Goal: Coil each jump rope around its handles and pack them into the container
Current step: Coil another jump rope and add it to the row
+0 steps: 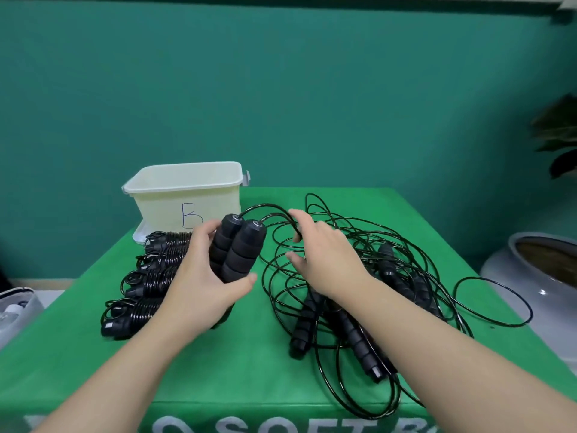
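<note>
My left hand point(203, 276) grips a pair of black foam jump-rope handles point(239, 246) side by side, their cord ends pointing up and away. The black cord point(271, 210) arches from the handle tops to my right hand point(321, 257), whose curled fingers hold it over the loose pile. Several coiled ropes point(146, 279) lie in a row at the left, partly hidden behind my left hand. A cream container point(187, 195) marked "B" stands at the back left, nothing visible inside.
A tangle of loose black cords with more handles point(368, 295) covers the right half of the green table point(234, 370). One loop point(499, 301) reaches the right edge. A grey plant pot point(537, 270) stands off the table at right.
</note>
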The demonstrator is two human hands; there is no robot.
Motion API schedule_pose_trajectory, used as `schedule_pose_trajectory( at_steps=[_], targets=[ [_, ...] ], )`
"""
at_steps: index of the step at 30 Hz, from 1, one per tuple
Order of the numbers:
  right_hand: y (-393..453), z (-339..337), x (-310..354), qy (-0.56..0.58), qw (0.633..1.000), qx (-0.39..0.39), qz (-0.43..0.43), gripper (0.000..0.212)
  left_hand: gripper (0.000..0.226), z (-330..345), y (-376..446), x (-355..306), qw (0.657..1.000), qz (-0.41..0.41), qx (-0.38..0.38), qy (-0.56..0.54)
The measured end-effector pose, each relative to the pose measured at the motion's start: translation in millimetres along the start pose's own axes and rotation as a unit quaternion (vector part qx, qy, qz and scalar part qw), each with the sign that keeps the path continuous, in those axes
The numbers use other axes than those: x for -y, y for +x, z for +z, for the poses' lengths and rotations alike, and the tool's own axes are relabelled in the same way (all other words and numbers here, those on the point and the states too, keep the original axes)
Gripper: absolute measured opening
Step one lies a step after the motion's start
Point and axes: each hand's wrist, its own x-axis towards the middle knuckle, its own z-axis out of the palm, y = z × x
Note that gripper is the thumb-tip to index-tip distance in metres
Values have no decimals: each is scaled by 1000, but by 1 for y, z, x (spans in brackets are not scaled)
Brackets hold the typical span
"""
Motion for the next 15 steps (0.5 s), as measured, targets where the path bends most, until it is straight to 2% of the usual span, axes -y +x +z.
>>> schedule_pose_trajectory(
  at_steps=[2, 6, 10, 13, 15],
  targets=[
    [-2, -1, -3, -17, 999, 40, 28, 64, 75, 1, -2, -4, 1000, 14, 4, -2],
    [-6, -3, -17, -66, 995, 41, 70, 30, 77, 3, -3, -11, 1000, 15, 3, -10],
    [-23, -8, -49, -155, 982, 23, 109, 25, 64, -5, -2, -18, 996, -11, -60, -64],
    [-36, -19, -70, -208, 972, -42, 100, 15, 59, -12, -2, -21, 993, -18, -92, -66],
    [-44, -30, -79, -233, 967, -8, 106, 19, 62, -13, -5, -23, 993, -20, -96, -58]
  ],
)
